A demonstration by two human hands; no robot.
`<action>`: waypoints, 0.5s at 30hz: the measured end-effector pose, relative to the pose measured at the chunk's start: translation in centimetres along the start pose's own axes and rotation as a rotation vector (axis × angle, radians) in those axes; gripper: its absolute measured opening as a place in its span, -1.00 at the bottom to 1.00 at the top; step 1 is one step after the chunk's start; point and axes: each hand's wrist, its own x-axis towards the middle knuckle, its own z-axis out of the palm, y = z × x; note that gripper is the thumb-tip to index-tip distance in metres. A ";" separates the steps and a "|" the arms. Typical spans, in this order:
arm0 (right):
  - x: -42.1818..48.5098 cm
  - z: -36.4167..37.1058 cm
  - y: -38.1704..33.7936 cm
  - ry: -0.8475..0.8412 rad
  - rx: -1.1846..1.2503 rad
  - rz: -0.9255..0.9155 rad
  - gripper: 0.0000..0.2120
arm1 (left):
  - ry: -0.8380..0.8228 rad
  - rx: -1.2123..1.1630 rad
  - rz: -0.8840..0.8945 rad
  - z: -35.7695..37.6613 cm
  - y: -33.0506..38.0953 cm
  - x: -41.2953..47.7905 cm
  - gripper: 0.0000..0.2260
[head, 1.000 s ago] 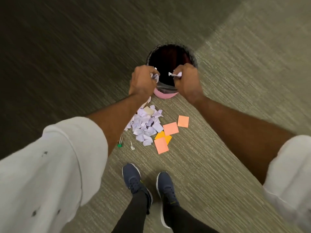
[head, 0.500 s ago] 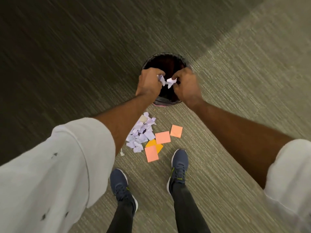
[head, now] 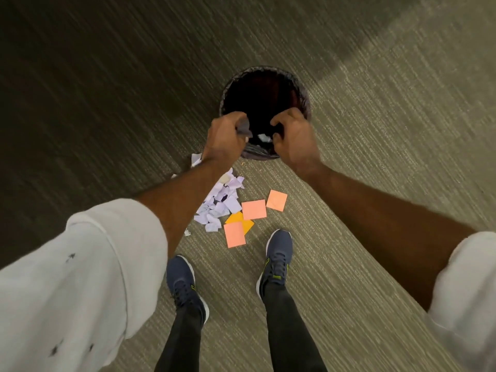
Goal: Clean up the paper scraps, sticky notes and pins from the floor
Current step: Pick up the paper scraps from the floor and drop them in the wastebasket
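Observation:
A round bin with a dark liner [head: 303, 92] stands on the carpet ahead of me. My left hand [head: 224, 139] is over its near rim, fingers closed on a crumpled paper scrap [head: 243, 128]. My right hand [head: 292, 138] is beside it over the bin, fingers loosening; a white scrap [head: 264, 137] shows between the hands, inside the bin mouth. A pile of pale lilac paper scraps [head: 220, 202] lies on the floor under my left forearm. Several orange and pink sticky notes [head: 253, 209] lie to its right. No pins are clearly visible.
My two feet in dark blue shoes [head: 276, 261] stand just behind the notes. The carpet [head: 375, 157] is ribbed grey-green, darker to the left. One small scrap [head: 187, 232] lies apart near my left sleeve.
Both hands moved lower over the bin mouth. The scrap in my right hand has dropped from the fingers into the bin. My feet have stepped closer to the notes.

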 end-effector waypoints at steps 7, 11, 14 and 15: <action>-5.3 8.0 -2.7 -0.176 0.012 -0.140 -0.61 | -0.034 0.081 -0.126 0.7 -9.2 -6.3 -0.62; -8.7 13.3 -3.5 -0.278 0.027 -0.178 -0.63 | -0.093 0.092 -0.217 2.1 -15.1 -9.8 -0.57; -10.9 17.2 -3.3 -0.370 -0.023 -0.213 -0.64 | -0.120 0.073 -0.278 3.5 -19.2 -11.9 -0.56; -11.5 18.4 -3.1 -0.401 -0.037 -0.221 -0.64 | -0.130 0.067 -0.292 4.1 -20.5 -12.5 -0.56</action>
